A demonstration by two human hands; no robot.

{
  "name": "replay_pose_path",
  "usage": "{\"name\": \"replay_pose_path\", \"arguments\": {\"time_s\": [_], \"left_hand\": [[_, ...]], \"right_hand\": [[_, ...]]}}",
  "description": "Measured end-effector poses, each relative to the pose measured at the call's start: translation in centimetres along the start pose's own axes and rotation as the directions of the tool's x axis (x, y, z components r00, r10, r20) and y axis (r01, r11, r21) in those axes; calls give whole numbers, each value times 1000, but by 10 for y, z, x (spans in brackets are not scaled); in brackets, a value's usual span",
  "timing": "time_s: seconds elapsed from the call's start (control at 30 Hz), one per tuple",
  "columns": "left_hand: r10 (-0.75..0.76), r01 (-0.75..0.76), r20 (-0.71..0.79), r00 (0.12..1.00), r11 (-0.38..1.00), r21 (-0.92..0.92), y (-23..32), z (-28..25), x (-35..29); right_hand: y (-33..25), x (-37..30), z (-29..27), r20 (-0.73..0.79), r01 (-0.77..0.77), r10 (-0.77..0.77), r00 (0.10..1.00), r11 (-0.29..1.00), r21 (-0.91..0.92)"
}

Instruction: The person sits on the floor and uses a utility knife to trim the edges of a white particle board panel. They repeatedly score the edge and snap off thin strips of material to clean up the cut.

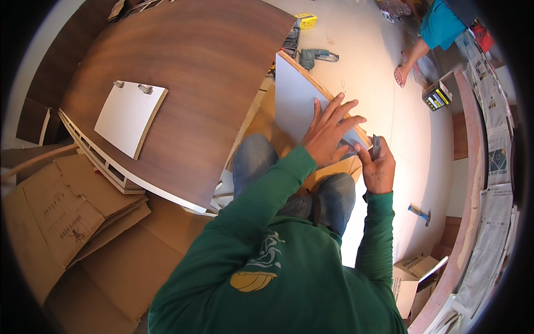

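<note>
A board with a pale grey face and a bare wood-coloured edge (297, 94) stands tilted above my knees. My left hand (327, 131) lies across its face and upper edge, fingers spread, the thumb pointing to the near corner. At that corner my right hand (379, 167) is closed around a small, flat grey tool (376, 146), its end sticking up past the fingers. The tool's exact kind is not clear, and my fingers hide most of it. The thumb and fingertips of this hand are at the board's edge.
A large brown wood panel (206, 72) lies left, bearing a white board with two hinges (130, 117). Cardboard (61, 206) spreads at lower left. A drill (316, 57), yellow box (306, 21) and hammer (420, 215) lie on the floor. Another person's leg (414, 58) shows at upper right.
</note>
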State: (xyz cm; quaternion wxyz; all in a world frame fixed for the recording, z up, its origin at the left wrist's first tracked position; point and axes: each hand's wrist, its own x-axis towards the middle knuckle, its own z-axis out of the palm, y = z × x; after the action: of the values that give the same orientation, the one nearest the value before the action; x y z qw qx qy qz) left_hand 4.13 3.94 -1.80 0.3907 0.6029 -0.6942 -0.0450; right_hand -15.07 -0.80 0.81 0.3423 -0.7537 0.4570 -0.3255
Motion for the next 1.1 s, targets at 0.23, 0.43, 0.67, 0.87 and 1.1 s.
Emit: {"name": "replay_pose_path", "arguments": {"time_s": [0.23, 0.43, 0.67, 0.87, 1.1], "left_hand": [[17, -20, -34, 999, 996, -81, -1, -7, -13], [-275, 36, -513, 813, 903, -427, -31, -1, -25], [-836, 236, -330, 438, 461, -855, -231, 17, -19], [-934, 404, -215, 285, 321, -857, -298, 103, -41], [-973, 366, 226, 50, -192, -910, -289, 195, -101]], "right_hand": [[7, -10, 13, 12, 71, -77, 997, 962, 263], [-4, -10, 4, 10, 34, -35, 999, 995, 98], [-2, -25, -6, 64, -39, 35, 997, 998, 59], [63, -74, -58, -68, -71, 88, 994, 973, 221], [124, -141, -110, -109, -219, 249, 962, 947, 235]]}}
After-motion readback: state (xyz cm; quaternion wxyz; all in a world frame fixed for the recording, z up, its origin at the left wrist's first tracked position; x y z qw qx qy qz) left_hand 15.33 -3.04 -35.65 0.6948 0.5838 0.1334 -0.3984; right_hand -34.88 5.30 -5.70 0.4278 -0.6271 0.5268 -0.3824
